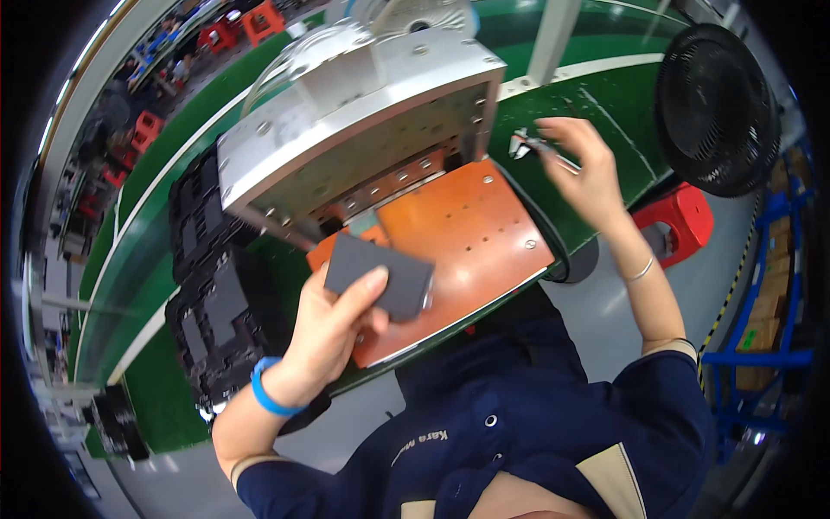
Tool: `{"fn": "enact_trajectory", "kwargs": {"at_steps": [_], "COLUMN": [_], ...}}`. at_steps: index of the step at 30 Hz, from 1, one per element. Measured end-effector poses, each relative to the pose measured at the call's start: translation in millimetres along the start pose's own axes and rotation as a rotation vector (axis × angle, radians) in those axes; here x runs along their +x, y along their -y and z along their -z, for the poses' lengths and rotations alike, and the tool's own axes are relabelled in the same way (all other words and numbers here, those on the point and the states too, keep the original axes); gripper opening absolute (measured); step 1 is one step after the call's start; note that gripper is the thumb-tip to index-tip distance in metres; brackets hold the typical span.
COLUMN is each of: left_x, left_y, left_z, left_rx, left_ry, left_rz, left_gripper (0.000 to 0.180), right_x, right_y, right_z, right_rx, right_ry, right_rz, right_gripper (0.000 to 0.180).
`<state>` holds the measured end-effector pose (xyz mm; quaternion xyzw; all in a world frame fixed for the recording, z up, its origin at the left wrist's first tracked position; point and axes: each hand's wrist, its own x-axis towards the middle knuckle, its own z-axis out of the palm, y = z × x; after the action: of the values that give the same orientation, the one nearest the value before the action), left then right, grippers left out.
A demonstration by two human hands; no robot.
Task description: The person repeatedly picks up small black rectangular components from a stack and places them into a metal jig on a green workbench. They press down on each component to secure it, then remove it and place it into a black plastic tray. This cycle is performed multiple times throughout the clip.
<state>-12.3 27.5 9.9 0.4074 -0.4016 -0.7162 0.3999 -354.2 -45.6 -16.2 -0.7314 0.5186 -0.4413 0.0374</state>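
Observation:
My left hand [333,316] grips a flat dark grey rectangular panel [385,275], thumb on top, over the left part of an orange-brown plate [484,225]. That plate has small holes and screws and juts out under a metal press block [354,138]. To the right of the block, my right hand [588,169] is closed, with a small white and silver piece [520,144] at its fingertips. Blur hides what kind of piece this is. It is held above the green bench surface [618,112], apart from the plate.
Black plastic trays [220,320] with shaped pockets lie left of the press. A black round fan [716,108] stands at the far right, with a red stool [679,227] below it. Blue shelving [761,357] with cartons lines the right side.

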Motion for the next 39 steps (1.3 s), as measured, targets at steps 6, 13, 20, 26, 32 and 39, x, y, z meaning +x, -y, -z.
{"fn": "enact_trajectory", "kwargs": {"at_steps": [6,13,20,26,32,39], "left_x": [14,12,9,11,11,11], "left_y": [-1,5,2,3,4,4], "left_z": [2,2,1,1,2,3], "left_rx": [0.064,0.063,0.09,0.075,0.035,0.051], "left_ry": [-0.082,-0.07,-0.04,-0.042,-0.051,-0.043], "left_rz": [-0.108,-0.154,-0.147,-0.16,-0.165,-0.16], "left_gripper": [0.031,0.03,0.031,0.031,0.033,0.032], "right_x": [-26,-23,-29,-23,-13,-11], "right_y": [-137,-122,-13,57,72,77], "right_z": [-4,3,25,8,-6,-9], "right_rx": [-0.331,-0.255,0.313,0.251,0.231,0.29], "right_ry": [0.318,0.181,0.017,0.04,0.058,0.069], "right_rz": [-0.321,-0.391,-0.285,0.031,0.107,0.16], "right_gripper": [0.037,0.028,0.058,0.044,0.045,0.048]}}
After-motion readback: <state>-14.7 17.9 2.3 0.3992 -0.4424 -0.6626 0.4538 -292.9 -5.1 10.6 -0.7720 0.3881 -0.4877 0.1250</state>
